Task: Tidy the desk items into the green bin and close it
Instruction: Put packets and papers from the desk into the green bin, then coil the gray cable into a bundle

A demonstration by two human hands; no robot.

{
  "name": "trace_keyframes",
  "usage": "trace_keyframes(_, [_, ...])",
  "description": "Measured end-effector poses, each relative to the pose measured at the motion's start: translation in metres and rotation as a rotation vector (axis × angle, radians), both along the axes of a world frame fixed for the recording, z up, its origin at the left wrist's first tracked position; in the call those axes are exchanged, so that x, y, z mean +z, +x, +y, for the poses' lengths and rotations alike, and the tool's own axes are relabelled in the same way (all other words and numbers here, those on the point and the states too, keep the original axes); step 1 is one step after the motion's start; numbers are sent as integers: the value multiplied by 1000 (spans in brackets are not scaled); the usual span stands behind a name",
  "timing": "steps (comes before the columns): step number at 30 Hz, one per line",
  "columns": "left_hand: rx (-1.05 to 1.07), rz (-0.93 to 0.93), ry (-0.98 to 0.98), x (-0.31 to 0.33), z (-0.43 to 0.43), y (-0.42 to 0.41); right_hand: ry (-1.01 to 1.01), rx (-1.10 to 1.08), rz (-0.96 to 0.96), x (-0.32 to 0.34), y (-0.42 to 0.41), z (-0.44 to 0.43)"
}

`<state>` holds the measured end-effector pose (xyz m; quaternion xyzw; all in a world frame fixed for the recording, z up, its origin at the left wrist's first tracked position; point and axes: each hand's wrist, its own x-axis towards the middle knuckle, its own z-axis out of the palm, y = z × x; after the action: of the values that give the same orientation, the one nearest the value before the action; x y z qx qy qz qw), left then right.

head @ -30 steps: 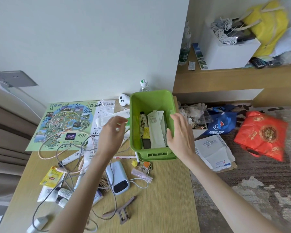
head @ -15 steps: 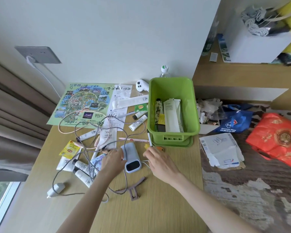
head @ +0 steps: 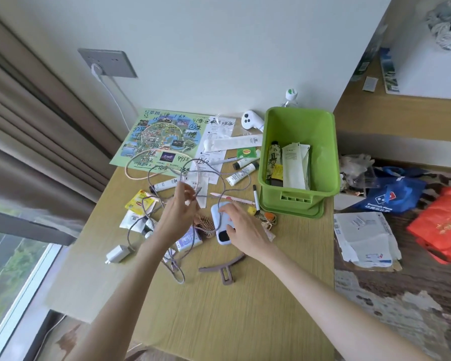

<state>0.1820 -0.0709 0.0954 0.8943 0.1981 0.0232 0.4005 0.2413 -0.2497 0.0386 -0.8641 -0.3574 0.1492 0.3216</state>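
The open green bin (head: 300, 201) stands at the desk's right side on its green lid, with a folded umbrella and paper packets inside. My left hand (head: 179, 212) pinches the grey charging cable (head: 219, 175), lifted a little off the desk. My right hand (head: 241, 226) rests on the light blue power bank (head: 216, 217), fingers spread over it. Around them lie tubes (head: 238, 174), yellow tea sachets (head: 138, 203), a wooden hairbrush (head: 206, 222), a white charger plug (head: 117, 254) and a brown hair clip (head: 223, 269).
A park map (head: 162, 139) and receipts lie at the desk's back, by a white controller (head: 250, 121) and a bottle. Curtains and a window are on the left. On the floor at right lie papers (head: 362, 235), a blue bag and a red bag.
Both hands came back from the bin to the clutter at the desk's middle. The left hand has taken up the grey cable; the right hand has come down on the power bank.
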Motion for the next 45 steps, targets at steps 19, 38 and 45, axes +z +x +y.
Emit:
trace_keyframes(19, [69,-223,58,100,86,-55,416,70,470,119,37,108])
trace_keyframes(38, [24,-184,-254,34,202,0,439,-543,244,114,77,128])
trace_keyframes(45, [-70,-106,-295,-22,207,27,172,-677,14,39,54,112])
